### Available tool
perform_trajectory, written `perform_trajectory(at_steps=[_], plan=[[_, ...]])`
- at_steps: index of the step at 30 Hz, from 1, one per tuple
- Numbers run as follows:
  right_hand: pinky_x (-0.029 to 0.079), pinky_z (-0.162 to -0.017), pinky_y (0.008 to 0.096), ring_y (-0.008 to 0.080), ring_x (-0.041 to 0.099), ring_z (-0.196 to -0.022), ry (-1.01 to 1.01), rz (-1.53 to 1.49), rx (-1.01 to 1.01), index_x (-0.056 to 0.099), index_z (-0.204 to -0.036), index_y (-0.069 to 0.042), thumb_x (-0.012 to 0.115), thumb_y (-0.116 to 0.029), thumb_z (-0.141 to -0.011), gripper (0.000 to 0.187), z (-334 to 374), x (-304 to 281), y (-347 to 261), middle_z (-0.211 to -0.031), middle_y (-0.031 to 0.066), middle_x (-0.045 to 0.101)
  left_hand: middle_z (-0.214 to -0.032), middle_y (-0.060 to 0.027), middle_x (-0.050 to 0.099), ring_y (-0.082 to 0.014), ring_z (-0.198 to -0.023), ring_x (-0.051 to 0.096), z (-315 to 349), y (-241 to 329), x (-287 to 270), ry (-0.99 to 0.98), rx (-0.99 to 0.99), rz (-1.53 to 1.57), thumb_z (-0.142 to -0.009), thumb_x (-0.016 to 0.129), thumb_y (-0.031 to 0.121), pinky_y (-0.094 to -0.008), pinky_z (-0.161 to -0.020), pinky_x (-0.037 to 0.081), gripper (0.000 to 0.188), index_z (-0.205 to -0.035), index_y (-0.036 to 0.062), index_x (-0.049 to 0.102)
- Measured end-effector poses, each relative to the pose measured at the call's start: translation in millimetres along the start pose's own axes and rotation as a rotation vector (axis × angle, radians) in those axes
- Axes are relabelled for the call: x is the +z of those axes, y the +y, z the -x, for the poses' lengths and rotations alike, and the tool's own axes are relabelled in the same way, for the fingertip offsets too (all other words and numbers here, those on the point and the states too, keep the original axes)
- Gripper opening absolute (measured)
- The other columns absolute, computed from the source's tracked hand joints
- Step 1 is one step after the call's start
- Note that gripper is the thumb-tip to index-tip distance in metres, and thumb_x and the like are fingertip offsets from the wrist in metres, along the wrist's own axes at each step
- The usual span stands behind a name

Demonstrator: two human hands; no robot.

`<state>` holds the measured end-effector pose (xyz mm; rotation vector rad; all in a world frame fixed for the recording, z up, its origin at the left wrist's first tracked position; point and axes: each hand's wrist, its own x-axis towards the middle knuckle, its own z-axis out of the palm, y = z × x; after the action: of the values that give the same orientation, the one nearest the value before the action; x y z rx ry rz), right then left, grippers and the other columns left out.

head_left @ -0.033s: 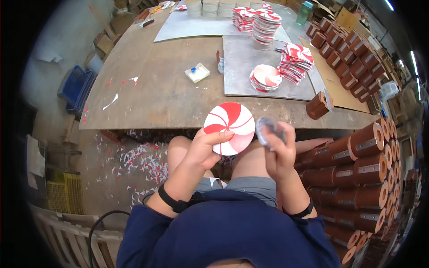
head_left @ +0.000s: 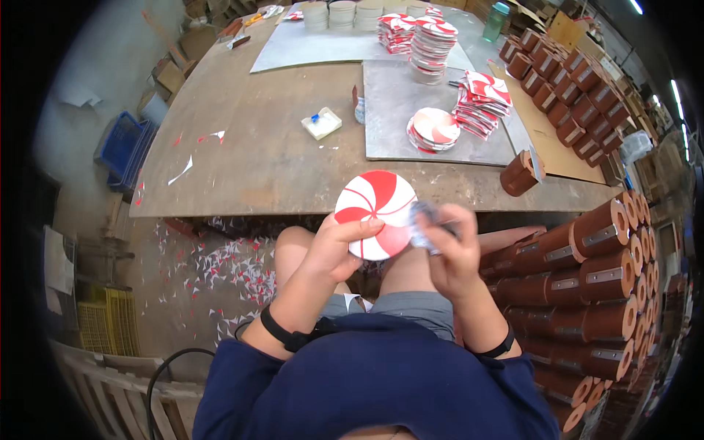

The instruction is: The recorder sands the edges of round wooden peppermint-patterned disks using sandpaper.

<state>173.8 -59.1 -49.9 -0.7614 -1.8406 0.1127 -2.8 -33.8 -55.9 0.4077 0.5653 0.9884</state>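
Observation:
My left hand [head_left: 331, 251] holds a round disc with a red and white swirl [head_left: 374, 209] over my lap, just below the table's near edge; thumb and fingers grip its lower left rim. My right hand [head_left: 451, 257] is at the disc's right edge, its fingers closed on a small crumpled piece of clear greyish film [head_left: 425, 218]. Whether the film is still attached to the disc cannot be told. Both wrists wear black bands.
A wooden table [head_left: 257, 161] carries grey metal sheets [head_left: 389, 125], stacks of swirl discs [head_left: 433, 128] [head_left: 431, 40] and a small white box [head_left: 321, 122]. Brown cylinders [head_left: 594, 271] are piled at my right. Paper scraps [head_left: 220, 264] litter the floor; a blue crate [head_left: 121, 143] stands left.

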Motion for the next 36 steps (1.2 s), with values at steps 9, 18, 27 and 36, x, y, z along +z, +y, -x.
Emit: perform_trajectory(at_steps=[9, 18, 27, 36], plan=[[0.042, -0.072, 0.0301, 0.0273, 0.051, -0.083, 0.037, 0.051, 0.145, 0.058, -0.1, -0.006, 0.05, 0.012, -0.059, 0.045, 9, -4, -5, -0.098, 0.0152, 0.044, -0.102, -0.0143, 0.053, -0.0216, -0.092, 0.054, 3, 1, -2, -0.03, -0.013, -0.059, -0.067, 0.058, -0.005, -0.0337, -0.08, 0.044, 0.045, -0.11, -0.0045, 0.043], [0.042, -0.074, 0.0289, 0.0249, 0.051, -0.084, 0.103, -0.005, 0.245, 0.057, -0.098, -0.003, 0.053, 0.009, -0.068, 0.033, 18, -2, -3, -0.098, 0.0149, 0.045, -0.099, -0.0148, 0.054, -0.0221, -0.09, 0.056, 4, 4, 1, -0.078, -0.019, -0.055, -0.068, 0.057, -0.006, -0.0333, -0.078, 0.046, 0.043, -0.108, -0.0055, 0.044], [0.042, -0.073, 0.0295, 0.0263, 0.051, -0.083, 0.043, 0.042, 0.333, 0.057, -0.101, -0.005, 0.052, 0.007, -0.072, 0.032, 30, -3, 9, -0.098, 0.0159, 0.045, -0.099, -0.0148, 0.055, -0.0214, -0.091, 0.055, 5, 9, 5, -0.126, 0.035, -0.156, -0.066, 0.058, -0.007, -0.033, -0.079, 0.046, 0.045, -0.108, -0.0055, 0.044], [0.041, -0.075, 0.0291, 0.0277, 0.05, -0.086, 0.077, -0.019, 0.385, 0.055, -0.101, -0.001, 0.051, 0.005, -0.074, 0.027, 48, 7, 23, -0.099, 0.0163, 0.045, -0.1, -0.0137, 0.055, -0.0199, -0.09, 0.055, 9, 11, 3, -0.151, -0.005, -0.174, -0.064, 0.061, -0.006, -0.0318, -0.079, 0.045, 0.046, -0.108, -0.0054, 0.045]])
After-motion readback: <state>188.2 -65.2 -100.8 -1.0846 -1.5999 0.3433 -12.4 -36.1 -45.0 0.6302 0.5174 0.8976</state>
